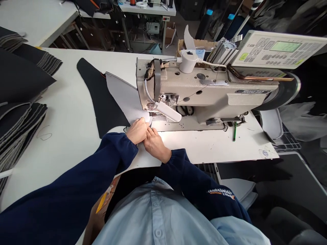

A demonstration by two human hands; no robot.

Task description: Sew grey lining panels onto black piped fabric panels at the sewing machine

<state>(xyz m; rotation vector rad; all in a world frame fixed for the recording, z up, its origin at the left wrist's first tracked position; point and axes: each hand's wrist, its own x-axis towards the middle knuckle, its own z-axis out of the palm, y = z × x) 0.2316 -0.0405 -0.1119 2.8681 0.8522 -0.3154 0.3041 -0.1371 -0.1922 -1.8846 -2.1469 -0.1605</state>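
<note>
A light grey fabric panel (122, 97) runs under the head of a beige sewing machine (184, 85), with a larger black fabric panel (93, 98) attached or lying beneath it on the left. My left hand (138, 131) is closed on the grey panel's near edge, just in front of the needle area. Right beside it, my right hand (156, 144) has its fingers pressed together at the same edge, touching the left. The fingertips and the pinched edge are partly covered. A white lamp (168, 111) on the machine lights this spot.
Stacks of black fabric pieces (19, 129) lie along the table's left side. A control panel (278, 49) and a phone (260, 77) sit atop the machine. Near the white table's (199, 146) right end is a green pen-like item (234, 132). Another worktable (143, 8) stands behind.
</note>
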